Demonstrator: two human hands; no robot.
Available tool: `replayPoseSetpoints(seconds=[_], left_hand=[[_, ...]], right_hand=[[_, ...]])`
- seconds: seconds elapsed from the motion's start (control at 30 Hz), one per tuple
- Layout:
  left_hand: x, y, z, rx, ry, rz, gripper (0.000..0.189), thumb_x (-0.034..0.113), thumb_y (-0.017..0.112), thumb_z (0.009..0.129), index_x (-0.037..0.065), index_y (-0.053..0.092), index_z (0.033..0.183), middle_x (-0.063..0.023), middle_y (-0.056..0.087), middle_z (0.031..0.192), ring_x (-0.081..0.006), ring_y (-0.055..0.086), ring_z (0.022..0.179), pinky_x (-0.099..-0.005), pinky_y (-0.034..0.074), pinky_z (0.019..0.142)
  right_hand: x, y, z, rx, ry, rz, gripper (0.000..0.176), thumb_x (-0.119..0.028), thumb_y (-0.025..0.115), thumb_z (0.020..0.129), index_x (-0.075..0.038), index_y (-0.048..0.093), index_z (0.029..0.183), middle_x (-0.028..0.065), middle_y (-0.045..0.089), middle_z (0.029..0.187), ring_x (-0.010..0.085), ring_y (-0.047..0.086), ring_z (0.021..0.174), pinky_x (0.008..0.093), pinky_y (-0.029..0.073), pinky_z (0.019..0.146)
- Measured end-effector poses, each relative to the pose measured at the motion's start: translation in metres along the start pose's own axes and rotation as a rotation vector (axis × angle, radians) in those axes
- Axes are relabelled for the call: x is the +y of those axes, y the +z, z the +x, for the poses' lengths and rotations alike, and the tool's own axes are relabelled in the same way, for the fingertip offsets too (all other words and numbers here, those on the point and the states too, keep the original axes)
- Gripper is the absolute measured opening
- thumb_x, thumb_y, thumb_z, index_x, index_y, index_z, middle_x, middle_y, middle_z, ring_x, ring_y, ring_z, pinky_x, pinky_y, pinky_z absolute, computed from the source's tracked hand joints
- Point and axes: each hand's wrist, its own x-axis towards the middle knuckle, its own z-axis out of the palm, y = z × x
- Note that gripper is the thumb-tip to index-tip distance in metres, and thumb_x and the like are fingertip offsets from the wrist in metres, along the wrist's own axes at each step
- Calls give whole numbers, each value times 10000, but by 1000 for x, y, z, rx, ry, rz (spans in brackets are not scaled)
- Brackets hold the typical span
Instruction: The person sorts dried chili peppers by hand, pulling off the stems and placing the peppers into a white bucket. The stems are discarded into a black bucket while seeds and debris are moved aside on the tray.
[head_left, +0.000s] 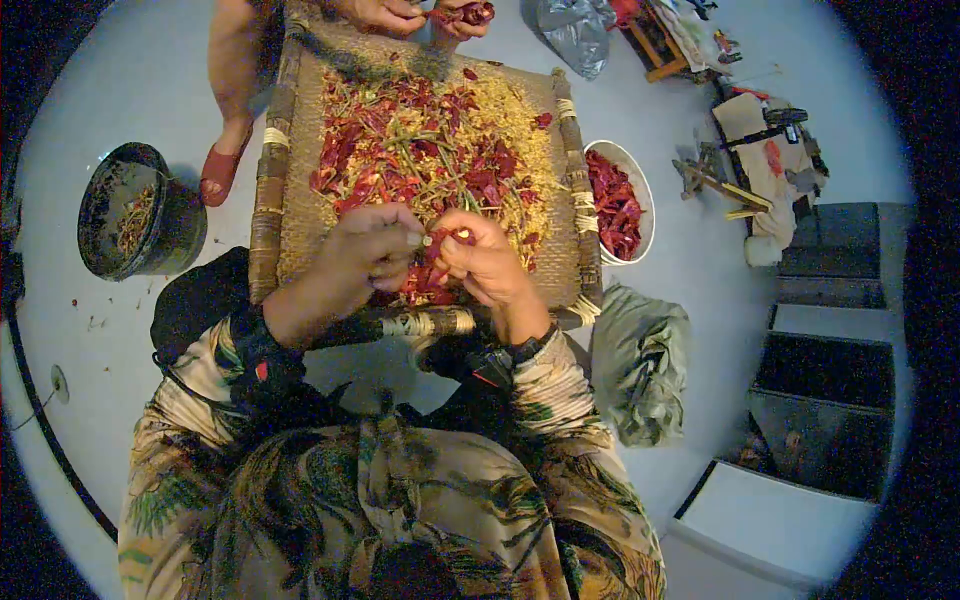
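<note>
Over the near edge of a woven tray (298, 225) with a wooden frame, my two hands meet on a dried red chili pepper (434, 268). My left hand (358, 252) is closed, its fingertips pinching near the pale top of the pepper. From the other side, my right hand (486, 262) grips the pepper between thumb and fingers. Beneath them, torn red chili pieces (370, 150), thin stems (455, 165) and many yellow seeds (520, 105) cover the weave. The fingers partly hide the pepper.
Across the tray, another person's hands (385, 14) hold red chili. A white bucket (648, 215) of red chilies stands at right, a black bucket (182, 228) with stem scraps at left. A greenish sack (640, 365) and a grey plastic bag (575, 35) lie on the floor.
</note>
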Motion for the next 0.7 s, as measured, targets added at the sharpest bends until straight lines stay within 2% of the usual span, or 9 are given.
replayPoseSetpoints(seconds=[0.1,0.23,0.33,0.43,0.5,0.53,0.6,0.7], left_hand=[[-5,-8,1,-135,4,-151,84,130,529,861,80,511,927,59,404,642,-56,345,483,-190,301,454],[-3,-4,0,-89,8,-131,67,106,505,861,65,509,915,64,375,630,-49,312,481,-189,283,452],[-1,0,0,-9,42,-52,47,101,504,859,63,515,885,63,365,611,-43,306,473,-196,267,441],[2,-9,7,72,131,84,39,105,509,860,69,520,853,63,349,591,-35,302,465,-200,249,428],[5,-36,14,99,223,165,62,122,498,878,62,511,886,62,367,623,-44,340,497,-192,265,446],[16,-39,11,85,219,112,63,127,500,881,65,509,887,61,367,622,-45,339,495,-192,263,445],[38,-40,5,48,215,11,67,137,505,886,70,504,887,60,368,619,-45,336,489,-193,259,442],[31,-30,7,22,208,-82,60,136,501,890,76,497,891,63,358,616,-44,330,485,-195,254,441]], right_hand=[[-2,6,1,1,1,47,167,-182,629,843,-78,591,969,-19,555,708,45,462,564,190,359,483],[-3,0,2,-36,1,14,183,-185,632,840,-73,591,979,-13,559,719,49,462,573,198,373,502],[-9,-3,2,12,30,-173,197,-194,635,836,-70,592,984,-12,567,742,53,462,580,210,399,531],[-12,-5,4,4,-106,-357,190,-196,626,842,-70,594,981,-16,583,777,62,489,611,224,431,553],[-25,-14,-3,237,-140,-347,144,-155,599,861,-54,580,962,3,560,764,68,474,582,225,442,539],[-34,-22,-8,354,-156,-342,122,-134,586,870,-46,574,953,13,548,758,72,466,567,226,448,533],[-42,-39,-10,343,-216,-228,151,-146,579,881,-37,567,986,45,581,826,85,471,573,241,462,570],[-41,-43,-11,294,-214,-190,172,-154,574,886,-42,566,1016,64,599,858,91,476,587,249,461,586]])
